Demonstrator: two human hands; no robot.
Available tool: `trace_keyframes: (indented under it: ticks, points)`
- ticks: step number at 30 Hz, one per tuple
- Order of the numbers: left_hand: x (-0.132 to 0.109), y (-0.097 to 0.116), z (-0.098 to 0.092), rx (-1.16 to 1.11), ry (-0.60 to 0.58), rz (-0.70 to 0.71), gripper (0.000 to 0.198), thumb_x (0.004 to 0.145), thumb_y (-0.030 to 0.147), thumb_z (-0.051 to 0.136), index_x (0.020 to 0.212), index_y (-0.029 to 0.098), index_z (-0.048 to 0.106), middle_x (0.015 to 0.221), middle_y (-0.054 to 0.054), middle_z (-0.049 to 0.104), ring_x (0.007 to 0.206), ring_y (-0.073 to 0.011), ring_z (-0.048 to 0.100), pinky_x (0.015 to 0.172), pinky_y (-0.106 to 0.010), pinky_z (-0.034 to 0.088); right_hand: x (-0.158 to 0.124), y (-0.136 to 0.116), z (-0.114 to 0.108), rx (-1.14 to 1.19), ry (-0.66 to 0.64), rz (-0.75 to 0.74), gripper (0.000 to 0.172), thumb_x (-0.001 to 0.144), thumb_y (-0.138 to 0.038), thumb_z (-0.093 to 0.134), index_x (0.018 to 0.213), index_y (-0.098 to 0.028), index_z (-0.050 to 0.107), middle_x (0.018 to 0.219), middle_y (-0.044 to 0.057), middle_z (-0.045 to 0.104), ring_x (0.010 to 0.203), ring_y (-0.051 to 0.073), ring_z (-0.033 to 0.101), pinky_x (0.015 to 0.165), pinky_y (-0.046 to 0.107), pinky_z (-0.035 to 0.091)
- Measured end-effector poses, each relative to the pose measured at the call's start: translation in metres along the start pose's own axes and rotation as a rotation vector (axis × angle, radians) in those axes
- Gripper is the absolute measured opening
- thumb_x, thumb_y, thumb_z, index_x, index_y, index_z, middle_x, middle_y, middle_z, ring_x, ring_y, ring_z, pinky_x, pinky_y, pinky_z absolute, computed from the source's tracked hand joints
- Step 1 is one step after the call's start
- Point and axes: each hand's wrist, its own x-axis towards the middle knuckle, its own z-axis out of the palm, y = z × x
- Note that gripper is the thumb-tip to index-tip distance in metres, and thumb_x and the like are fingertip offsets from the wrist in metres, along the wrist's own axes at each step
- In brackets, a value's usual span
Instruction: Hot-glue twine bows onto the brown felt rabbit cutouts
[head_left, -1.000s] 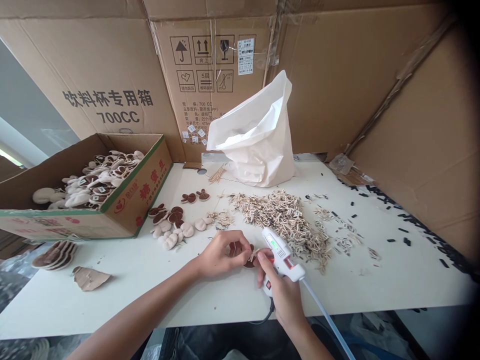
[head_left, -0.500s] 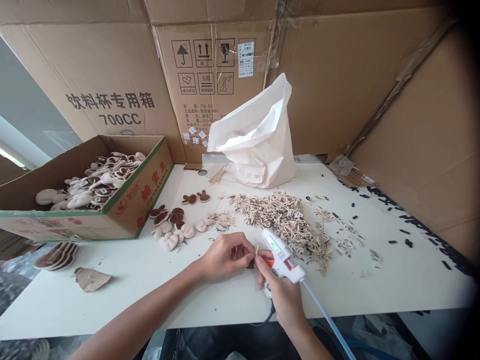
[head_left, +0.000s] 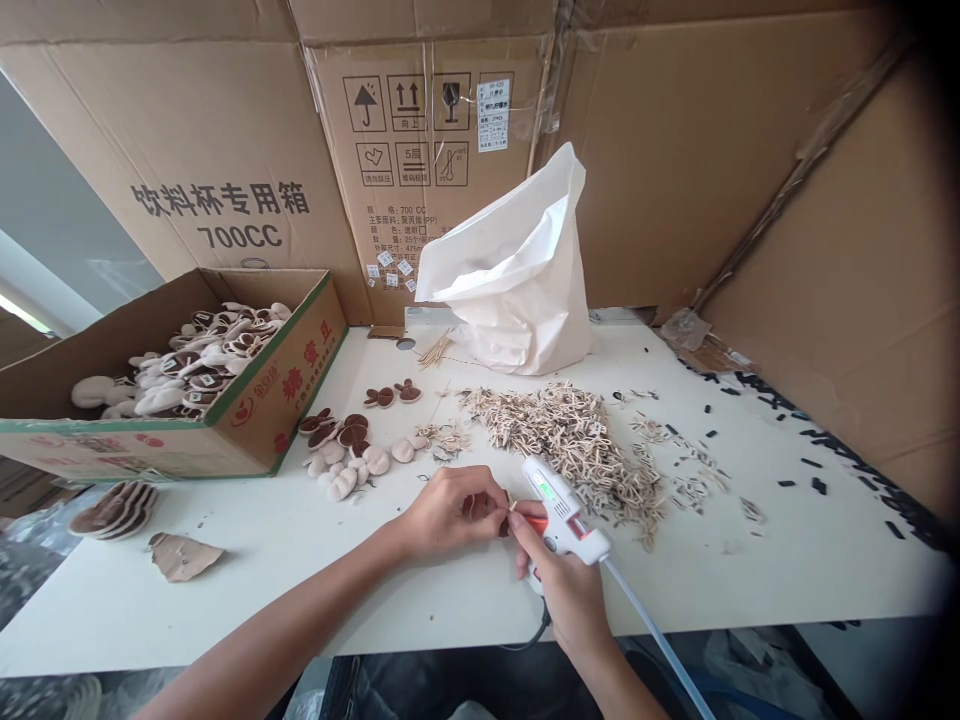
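My left hand (head_left: 450, 515) is closed on a brown plush piece (head_left: 475, 507), mostly hidden by the fingers. In my right hand (head_left: 570, 595) is a white hot glue gun (head_left: 556, 505) with an orange front part and a lit green mark. Its nozzle end points left, towards the plush piece, but the tip is hidden. Between the fingertips of both hands a small pale strip (head_left: 512, 503) sticks up; which hand grips it I cannot tell. Beyond the hands lies a heap of short pale strips (head_left: 555, 420).
Brown and cream plush pieces (head_left: 352, 435) lie left of the heap. At left stands a cardboard box (head_left: 300, 370) of plush pieces, with a brown stack (head_left: 116, 510) and a cardboard scrap (head_left: 184, 557) in front. A white bag (head_left: 517, 290) stands behind. Black bits (head_left: 819, 487) litter the right.
Both hands stay in almost the same place. The small pale strip at the fingertips has tilted slightly to the left; the glue gun has hardly shifted.
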Motion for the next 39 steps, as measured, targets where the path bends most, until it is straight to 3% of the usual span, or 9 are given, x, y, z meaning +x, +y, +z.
trace_keyframes:
  ticks: [5,11,18,34,39]
  points:
    - [-0.0006,-0.0009,0.0007,0.028,-0.008,0.008,0.007,0.087,0.012,0.065,0.09,0.017,0.069,0.082,0.0,0.07,0.065,-0.0088,0.057,0.059,-0.02,0.045,0.0004,-0.0005,-0.0005,-0.006,-0.02,0.014,0.041,0.076,-0.056,0.084,0.091,-0.019,0.075,0.05,-0.004,0.053,0.049,0.016,0.051,0.05,0.028,0.04]
    - [-0.0005,-0.0045,0.0041,0.221,0.085,0.15,0.006,0.085,0.013,0.066,0.088,0.018,0.069,0.076,0.001,0.067,0.062,-0.0087,0.055,0.058,-0.021,0.042,0.0017,0.0013,-0.0018,0.0,-0.067,0.017,0.04,0.079,-0.057,0.082,0.092,-0.02,0.074,0.049,-0.005,0.052,0.049,0.016,0.05,0.051,0.027,0.04]
    - [0.0006,-0.0025,0.006,0.259,0.18,0.151,0.012,0.081,0.007,0.065,0.081,0.018,0.07,0.07,0.002,0.066,0.059,-0.0085,0.054,0.056,-0.021,0.04,0.0013,-0.0008,0.0019,0.067,-0.04,-0.013,0.04,0.078,-0.056,0.083,0.088,-0.019,0.07,0.05,-0.005,0.05,0.045,0.014,0.047,0.047,0.027,0.042]
    - [-0.001,0.0034,0.0033,0.119,0.096,0.042,0.008,0.089,0.016,0.065,0.089,0.018,0.073,0.073,0.0,0.067,0.06,-0.009,0.055,0.058,-0.021,0.043,-0.0001,-0.0032,0.0025,0.023,0.008,-0.006,0.045,0.075,-0.059,0.086,0.088,-0.018,0.074,0.049,-0.004,0.051,0.047,0.015,0.049,0.047,0.028,0.041]
    - [-0.0013,0.0018,0.0055,0.126,0.136,0.065,0.007,0.087,0.014,0.066,0.087,0.017,0.073,0.071,0.0,0.066,0.06,-0.0096,0.054,0.058,-0.022,0.043,-0.0003,-0.0049,0.0022,0.079,-0.023,0.02,0.045,0.073,-0.058,0.088,0.087,-0.019,0.071,0.051,-0.006,0.05,0.047,0.014,0.048,0.048,0.027,0.042]
